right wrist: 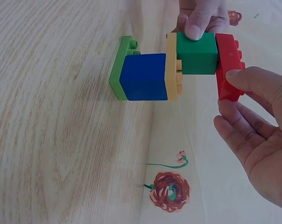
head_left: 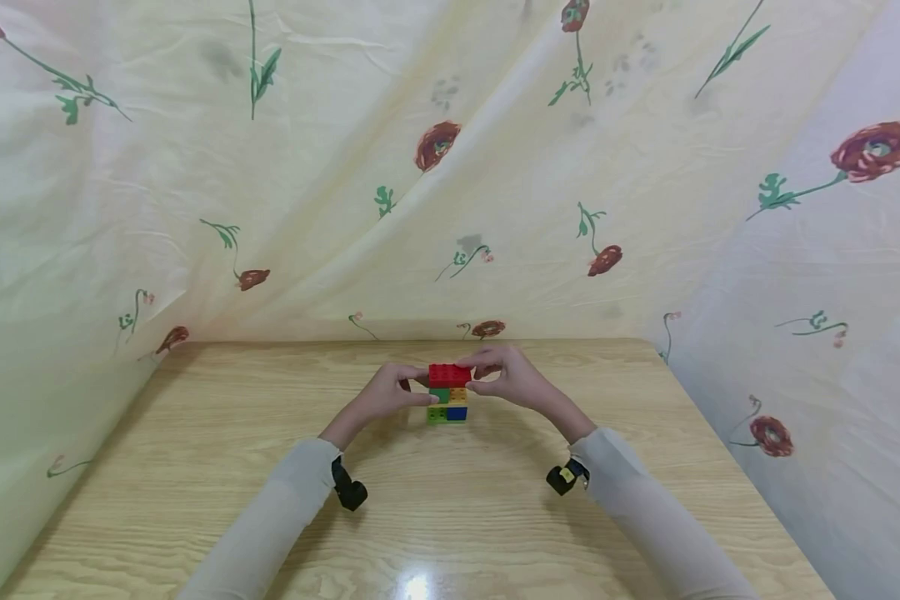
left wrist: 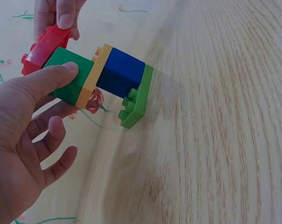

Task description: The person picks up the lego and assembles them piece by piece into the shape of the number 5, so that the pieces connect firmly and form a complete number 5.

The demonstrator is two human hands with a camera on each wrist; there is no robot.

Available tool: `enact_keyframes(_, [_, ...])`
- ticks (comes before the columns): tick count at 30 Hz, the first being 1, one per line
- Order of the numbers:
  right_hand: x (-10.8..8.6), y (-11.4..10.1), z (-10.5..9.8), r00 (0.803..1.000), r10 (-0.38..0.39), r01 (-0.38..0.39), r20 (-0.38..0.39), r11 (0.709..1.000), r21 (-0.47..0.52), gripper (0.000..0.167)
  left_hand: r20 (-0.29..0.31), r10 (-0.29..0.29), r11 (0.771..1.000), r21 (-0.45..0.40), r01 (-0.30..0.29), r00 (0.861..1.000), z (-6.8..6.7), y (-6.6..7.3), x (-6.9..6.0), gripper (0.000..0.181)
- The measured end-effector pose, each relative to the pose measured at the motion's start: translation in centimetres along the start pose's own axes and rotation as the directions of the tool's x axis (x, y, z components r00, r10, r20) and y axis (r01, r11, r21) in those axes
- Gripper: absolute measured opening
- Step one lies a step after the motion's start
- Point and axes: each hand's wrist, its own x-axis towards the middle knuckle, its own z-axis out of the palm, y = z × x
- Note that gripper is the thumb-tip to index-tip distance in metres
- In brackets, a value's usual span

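Toy building bricks form a stepped tower in front of me. At its base lies a light green plate [head_left: 437,414], with a blue brick [right wrist: 144,77] on its right part. Above the blue brick is a yellow-orange plate [head_left: 458,395], and a green brick [right wrist: 196,57] sits on that plate's left part. My left hand [head_left: 390,392] grips the green brick, thumb across its near face. A red brick [head_left: 450,377] lies on top of the green one, overhanging to the right. My right hand [head_left: 516,379] pinches the red brick. Whether it is fully seated I cannot tell.
The tower stands on a wood-grain table [head_left: 420,517], close to its far edge. Behind and along the sides hangs a pale cloth [head_left: 330,167] printed with red flowers. Black wrist cameras are strapped to both wrists.
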Motion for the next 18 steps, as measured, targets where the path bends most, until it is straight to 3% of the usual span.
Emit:
enact_keyframes(12, [0.24, 0.28, 0.32, 0.999, -0.033, 0.033, -0.003, 0.999, -0.028, 0.036, 0.000, -0.004, 1.000, -0.019, 0.004, 1.000, 0.06, -0.25, -0.05, 0.038])
enact_keyframes(18, [0.44, 0.23, 0.50, 1.000, -0.010, 0.010, -0.008, 1.000, -0.030, 0.038, 0.001, -0.025, 0.999, -0.020, 0.025, 1.000, 0.00, -0.07, -0.04, 0.039])
